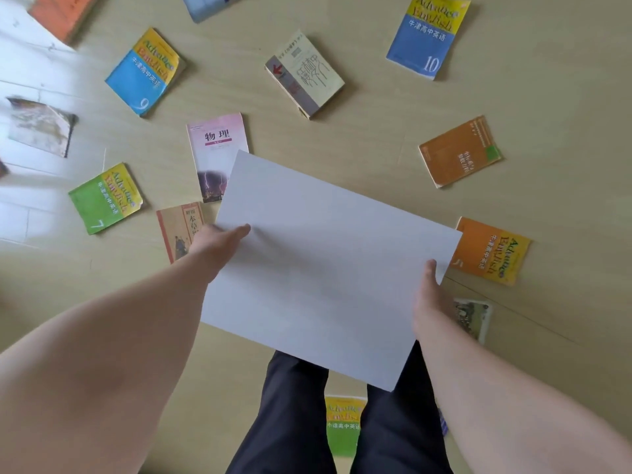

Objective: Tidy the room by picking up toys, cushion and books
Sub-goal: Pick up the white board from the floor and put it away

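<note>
I hold a large plain white book (325,265) flat in front of me, above the floor. My left hand (219,241) grips its left edge, thumb on top. My right hand (427,295) grips its right edge, thumb on top too. Several books lie scattered on the wooden floor (376,138): a pink physics book (217,145) and a tan illustrated book (178,230) partly hidden behind the white one, a green book (106,198), a blue book (145,71), a cream book (304,73), another blue book (427,35) and two orange books (460,152) (490,249).
My dark trousers (294,412) show below, with a green book (343,425) on the floor between my legs. A small picture book (473,318) lies by my right wrist. At the far left are a crumpled grey book (39,126) and an orange book (61,13).
</note>
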`<state>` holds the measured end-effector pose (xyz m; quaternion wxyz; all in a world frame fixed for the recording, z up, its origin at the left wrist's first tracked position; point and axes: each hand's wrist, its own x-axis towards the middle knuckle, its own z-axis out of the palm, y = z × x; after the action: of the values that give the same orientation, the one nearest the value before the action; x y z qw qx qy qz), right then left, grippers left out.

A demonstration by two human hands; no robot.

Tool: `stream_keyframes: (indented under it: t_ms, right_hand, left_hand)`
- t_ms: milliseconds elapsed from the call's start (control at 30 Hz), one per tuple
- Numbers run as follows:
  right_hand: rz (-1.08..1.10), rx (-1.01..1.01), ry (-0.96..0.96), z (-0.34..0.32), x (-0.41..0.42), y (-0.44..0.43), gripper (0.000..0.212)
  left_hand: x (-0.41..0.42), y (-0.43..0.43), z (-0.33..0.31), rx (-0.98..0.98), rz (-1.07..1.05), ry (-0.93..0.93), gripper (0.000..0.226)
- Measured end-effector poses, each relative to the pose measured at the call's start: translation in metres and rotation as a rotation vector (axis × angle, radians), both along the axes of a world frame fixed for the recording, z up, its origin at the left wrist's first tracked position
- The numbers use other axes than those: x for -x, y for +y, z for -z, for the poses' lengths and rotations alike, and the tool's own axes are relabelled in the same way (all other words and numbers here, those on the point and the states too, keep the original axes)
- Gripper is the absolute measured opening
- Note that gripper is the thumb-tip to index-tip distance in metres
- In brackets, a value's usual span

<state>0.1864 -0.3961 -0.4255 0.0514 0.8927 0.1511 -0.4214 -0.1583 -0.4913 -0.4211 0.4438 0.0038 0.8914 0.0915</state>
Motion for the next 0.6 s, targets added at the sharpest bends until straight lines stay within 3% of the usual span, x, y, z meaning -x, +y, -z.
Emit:
stream_keyframes:
  t_ms: [100,233,300,400,467,600]
  right_hand:
    - [-0.017,0.000,-0.022,-0.002,0.004,-0.005,0.107]
    - [-0.069,-0.035,-0.085,-0.010,0.004,-0.004,0.125]
    - [-0.131,-0.029,-0.085,-0.026,0.006,-0.005,0.122]
    - [-0.231,-0.049,-0.062,-0.066,0.017,-0.005,0.104]
    - [-0.334,-0.096,-0.060,-0.089,0.025,-0.005,0.102]
    - [-0.488,-0.153,-0.035,-0.124,0.035,-0.004,0.116]
  left_hand:
    - [-0.008,-0.002,-0.005,0.007,-0.061,0.011,0.075]
    - [-0.018,-0.014,-0.014,0.055,-0.113,0.058,0.075]
    - [-0.022,-0.023,-0.030,0.043,-0.183,0.065,0.070]
    - [-0.018,-0.037,-0.062,0.031,-0.256,0.068,0.081]
    - [-0.011,-0.052,-0.086,0.019,-0.299,0.058,0.077]
    - [-0.018,-0.080,-0.148,-0.004,-0.409,0.061,0.052]
